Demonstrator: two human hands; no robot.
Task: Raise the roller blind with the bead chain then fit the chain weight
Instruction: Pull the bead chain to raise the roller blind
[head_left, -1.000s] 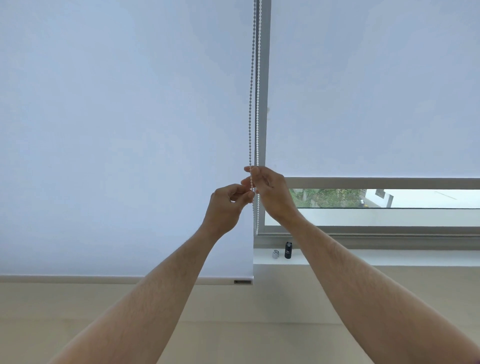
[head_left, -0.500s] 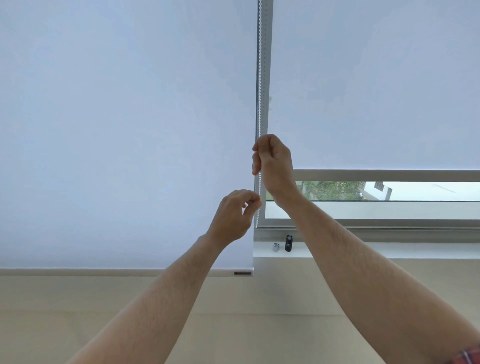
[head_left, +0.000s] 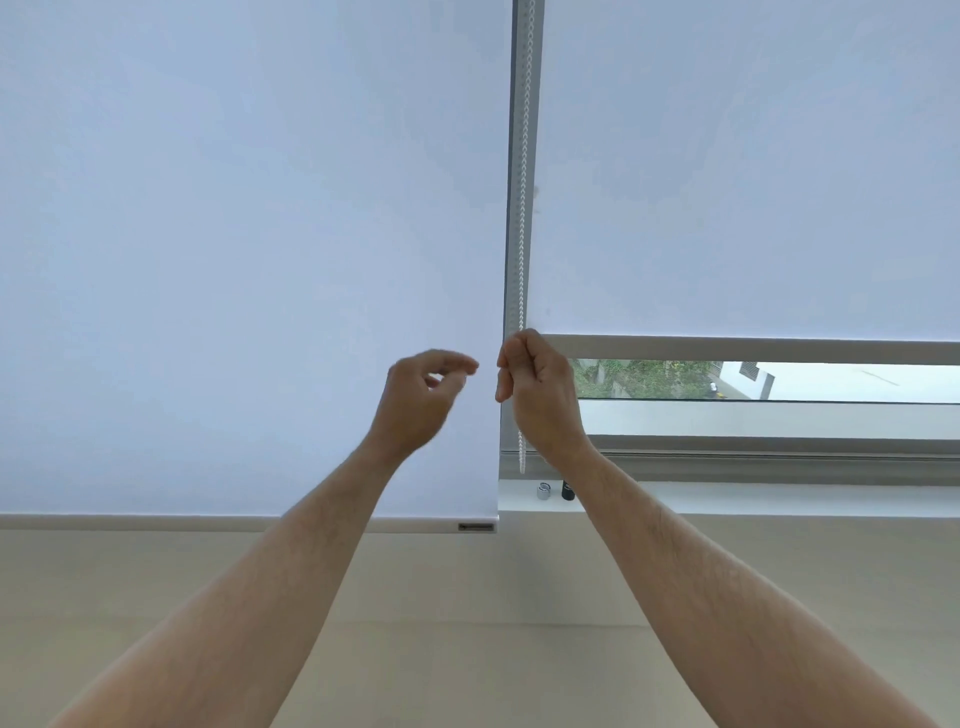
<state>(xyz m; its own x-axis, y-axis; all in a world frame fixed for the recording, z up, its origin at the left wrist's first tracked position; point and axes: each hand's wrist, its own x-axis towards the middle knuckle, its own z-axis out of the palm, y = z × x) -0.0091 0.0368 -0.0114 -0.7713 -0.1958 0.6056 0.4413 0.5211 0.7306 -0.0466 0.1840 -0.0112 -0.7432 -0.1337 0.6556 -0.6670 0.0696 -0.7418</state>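
Note:
A white bead chain (head_left: 522, 208) hangs down the grey window post between two white roller blinds. My right hand (head_left: 537, 389) is closed around the chain at the level of the right blind's bottom bar (head_left: 753, 349); the chain's loop end shows below the hand. The right blind (head_left: 748, 171) is partly raised, with a strip of glass showing under it. My left hand (head_left: 423, 395) hovers just left of the chain, blurred, fingers loosely curled and holding nothing. On the sill stand a small silver piece (head_left: 543, 490) and a black cylinder (head_left: 567, 490).
The left roller blind (head_left: 249, 260) hangs lower, its bottom bar (head_left: 156, 522) below sill height. A white sill (head_left: 779, 500) runs under the window frame. Beige wall lies beneath. Trees and a building show through the glass.
My right hand has come back down the chain from its higher grip. My left hand has let go of the chain and moved left. The right blind's bottom bar has risen slightly.

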